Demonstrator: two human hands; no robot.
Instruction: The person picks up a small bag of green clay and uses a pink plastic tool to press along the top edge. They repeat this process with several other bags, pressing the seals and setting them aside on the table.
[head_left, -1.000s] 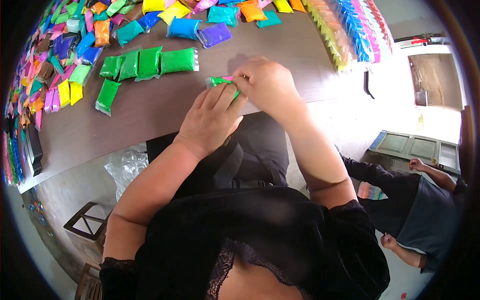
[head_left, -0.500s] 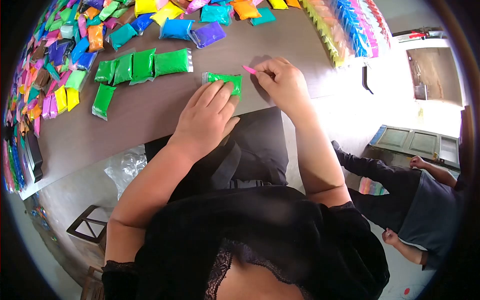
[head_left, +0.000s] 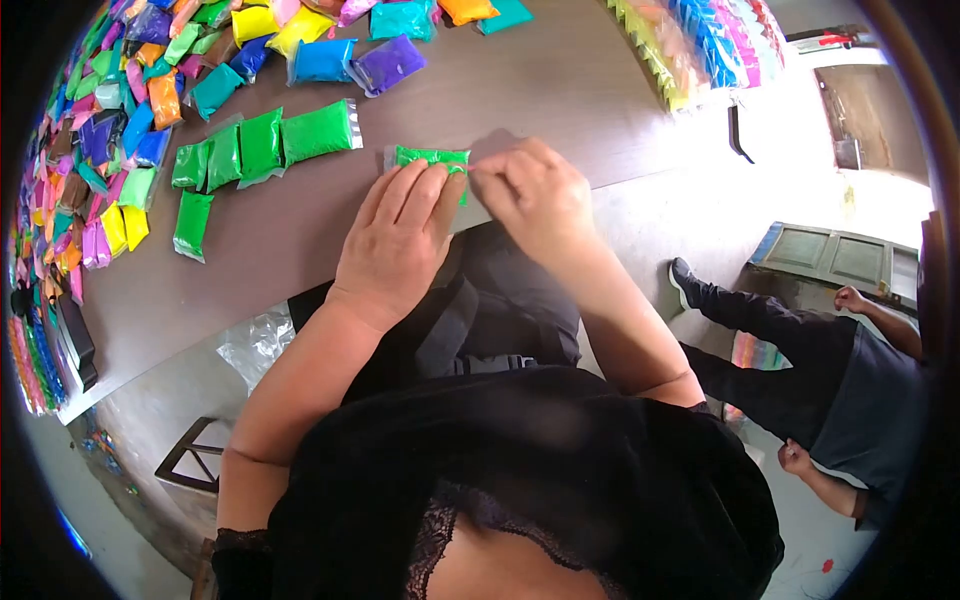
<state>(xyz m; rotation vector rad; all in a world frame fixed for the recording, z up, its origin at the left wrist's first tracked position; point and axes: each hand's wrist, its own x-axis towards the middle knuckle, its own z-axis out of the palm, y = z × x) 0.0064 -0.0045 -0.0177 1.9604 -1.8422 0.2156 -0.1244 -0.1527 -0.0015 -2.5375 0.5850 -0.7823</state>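
Note:
A small clear packet filled with bright green material (head_left: 432, 157) lies near the front edge of the table. My left hand (head_left: 400, 215) rests over it, holding it down with the fingers close together; much of the packet is hidden under them. At the packet's right end, my right hand (head_left: 535, 195) is closed in a pinch on a thin pink pointed tool (head_left: 472, 167). Only a sliver of the tool shows, against the packet. To the left is a row of similar green packets (head_left: 262, 145), with another green packet (head_left: 192, 225) below them.
Many coloured packets (head_left: 165, 100) are heaped along the table's left and back. Strips of joined sachets (head_left: 690, 45) hang at the far right corner. A clear plastic bag (head_left: 258, 345) is below the front edge. Another person (head_left: 850, 390) stands at the right.
My right hand has moved left, bringing the pink tool to the green packet's right end. My left hand stays on the packet. The view has shifted slightly.

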